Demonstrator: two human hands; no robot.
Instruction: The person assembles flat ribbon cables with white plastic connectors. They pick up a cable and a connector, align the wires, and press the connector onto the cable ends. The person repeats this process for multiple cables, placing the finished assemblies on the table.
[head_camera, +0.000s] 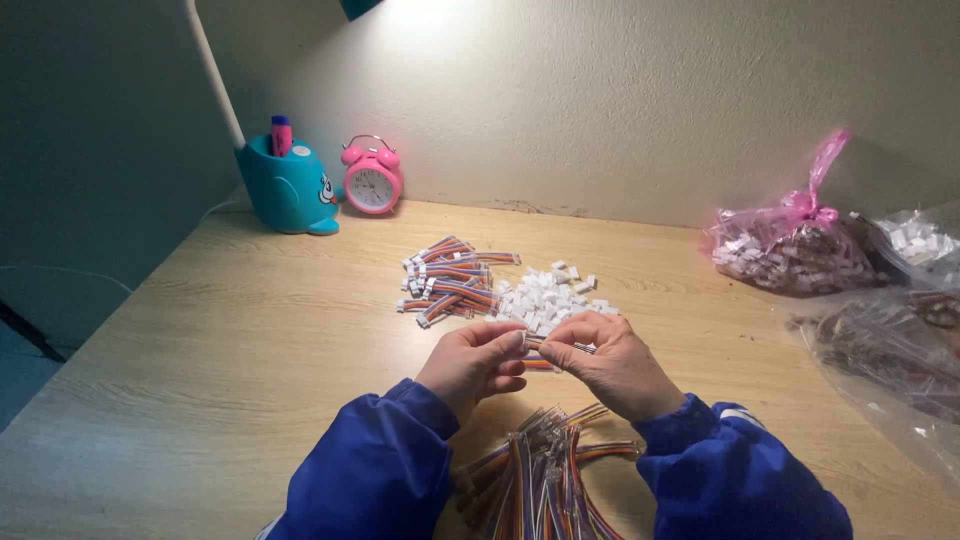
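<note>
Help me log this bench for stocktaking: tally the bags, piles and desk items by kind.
Plastic bags, pink and clear: 3
Piles of coloured wire leads: 2
Pile of white connectors: 1
Pink alarm clock: 1
Teal lamp base with pen holder: 1
Total: 8

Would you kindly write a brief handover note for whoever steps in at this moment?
Left hand and right hand meet over the table, pinching one short multicoloured wire piece between them.
Beyond the hands: a pile of finished-looking wire pieces and a heap of white connectors.
Near the sleeves: a bundle of loose wires.
Whether the held piece is already fitted cannot be seen.
</note>
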